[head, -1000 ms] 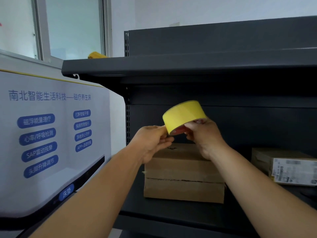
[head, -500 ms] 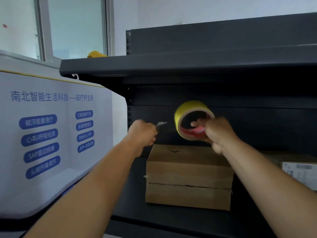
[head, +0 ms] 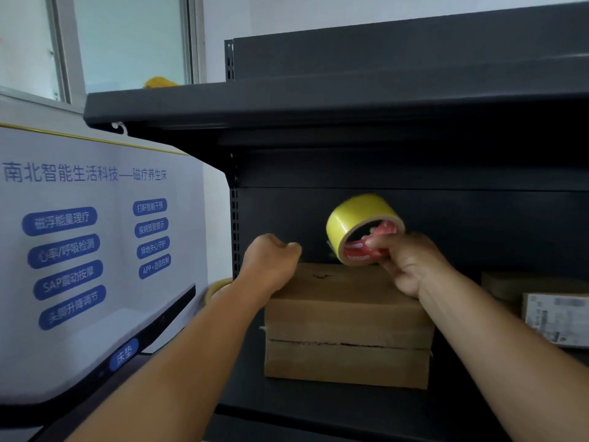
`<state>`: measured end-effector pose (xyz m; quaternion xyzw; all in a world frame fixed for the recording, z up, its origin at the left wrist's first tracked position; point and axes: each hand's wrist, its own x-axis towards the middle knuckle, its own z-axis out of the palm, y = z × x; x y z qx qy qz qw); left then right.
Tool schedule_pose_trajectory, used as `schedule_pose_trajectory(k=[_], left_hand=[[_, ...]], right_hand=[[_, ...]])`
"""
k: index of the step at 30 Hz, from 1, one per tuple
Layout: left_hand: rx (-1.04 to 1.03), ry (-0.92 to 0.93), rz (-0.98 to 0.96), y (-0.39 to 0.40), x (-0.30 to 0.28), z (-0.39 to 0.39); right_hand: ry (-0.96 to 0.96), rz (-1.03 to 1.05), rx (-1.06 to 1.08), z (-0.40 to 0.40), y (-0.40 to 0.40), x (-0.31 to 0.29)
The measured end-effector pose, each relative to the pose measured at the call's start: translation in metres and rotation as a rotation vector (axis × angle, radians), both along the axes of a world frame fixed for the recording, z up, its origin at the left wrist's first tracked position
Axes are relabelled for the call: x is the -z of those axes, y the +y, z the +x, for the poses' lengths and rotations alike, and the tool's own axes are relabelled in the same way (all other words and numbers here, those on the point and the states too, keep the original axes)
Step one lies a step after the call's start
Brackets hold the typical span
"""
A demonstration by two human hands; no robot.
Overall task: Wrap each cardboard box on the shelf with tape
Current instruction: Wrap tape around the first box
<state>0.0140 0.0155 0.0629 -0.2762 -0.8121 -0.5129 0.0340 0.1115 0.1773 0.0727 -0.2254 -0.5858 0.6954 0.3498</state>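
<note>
Up on the dark metal shelf (head: pixel 318 406), both hands work above a brown cardboard box (head: pixel 347 327) that sits on the shelf board towards its left end. The right hand (head: pixel 411 266) grips a yellow tape roll (head: pixel 360 224), fingers hooked through its core, where a red printed lining shows; the roll is tilted with its open face turned down towards the camera and hangs just above the box's top rear edge. The left hand (head: pixel 271 263) is curled into a fist over the box's top left corner, well apart from the right hand. It may be pinching the free end of the tape, but any strip between fist and roll is too faint against the dark back panel to make out.

The box has a ragged horizontal seam across its front face. To the right on the same shelf, partly cut off by the frame edge, lies a second box (head: pixel 541 301) with a white printed label (head: pixel 557 317). Left of the shelf stands a white display panel (head: pixel 95 250) with blue Chinese lettering, and behind it a window (head: pixel 127 39).
</note>
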Motion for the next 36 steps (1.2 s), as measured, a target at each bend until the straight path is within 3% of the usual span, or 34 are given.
schedule_pose_trajectory(k=[9,20,27,36], left_hand=[[-0.045,0.129,-0.046,0.002,0.007,0.001],[-0.057,0.147,-0.096,0.006,0.009,-0.003],[-0.056,0.119,-0.148,0.004,0.01,-0.007],[-0.088,0.123,-0.128,0.008,0.015,-0.011]], right_hand=[[-0.048,0.059,-0.013,-0.001,-0.002,-0.001],[-0.134,0.246,0.073,-0.007,-0.007,0.007],[-0.105,0.21,0.222,0.0,-0.009,-0.002],[-0.158,0.25,0.251,0.002,-0.01,-0.001]])
